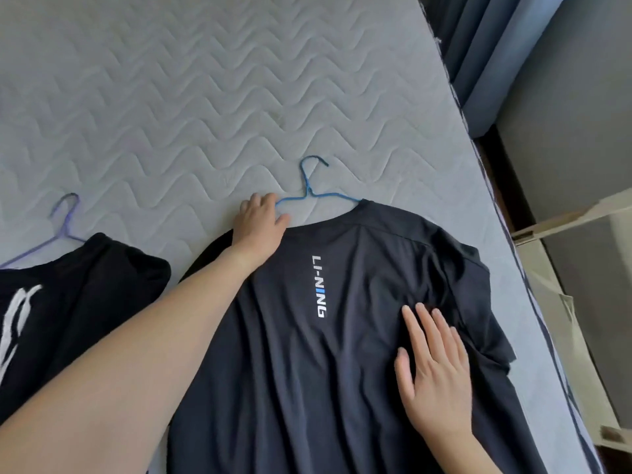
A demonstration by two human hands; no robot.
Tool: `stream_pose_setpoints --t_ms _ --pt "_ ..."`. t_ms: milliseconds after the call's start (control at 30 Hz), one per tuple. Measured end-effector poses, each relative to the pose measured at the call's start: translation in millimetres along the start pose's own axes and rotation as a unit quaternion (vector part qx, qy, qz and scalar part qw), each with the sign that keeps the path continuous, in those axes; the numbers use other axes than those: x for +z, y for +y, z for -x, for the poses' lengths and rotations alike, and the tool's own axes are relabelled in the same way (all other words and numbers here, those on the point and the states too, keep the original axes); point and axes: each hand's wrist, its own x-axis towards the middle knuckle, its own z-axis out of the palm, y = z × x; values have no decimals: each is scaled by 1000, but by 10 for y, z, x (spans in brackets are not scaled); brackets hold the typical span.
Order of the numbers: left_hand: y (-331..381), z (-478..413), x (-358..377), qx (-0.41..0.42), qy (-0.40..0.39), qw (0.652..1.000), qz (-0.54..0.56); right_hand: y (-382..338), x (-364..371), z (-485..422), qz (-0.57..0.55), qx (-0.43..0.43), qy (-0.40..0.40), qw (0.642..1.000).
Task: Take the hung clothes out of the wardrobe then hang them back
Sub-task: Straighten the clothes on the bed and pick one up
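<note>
A dark navy T-shirt (342, 354) with white vertical lettering lies flat on the grey quilted mattress (205, 97). A blue wire hanger (309, 189) sticks out of its collar, hook pointing away from me. My left hand (260, 220) grips the hanger's left shoulder at the collar. My right hand (434, 367) rests flat with fingers spread on the shirt's right side. At the left lies a black garment (75, 295) with a white mark, on a purple wire hanger (65, 217).
The mattress edge runs down the right side. Beyond it hang blue curtains (478, 46), and a pale frame-like piece of furniture (564, 268) stands on the floor. The far half of the mattress is bare quilting.
</note>
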Motion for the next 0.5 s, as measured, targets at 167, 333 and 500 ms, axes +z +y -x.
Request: stream_pose_setpoints --t_ms 167,333,500 --pt "186 105 54 -20 -49 990 132 196 -4 -6 -3 4 -4 1000" --pt "355 661 -616 -27 -35 967 250 105 -93 -6 3 50 -102 994" --pt "422 1477 -1512 -16 -13 958 287 -114 -593 7 -220 140 -198 945"
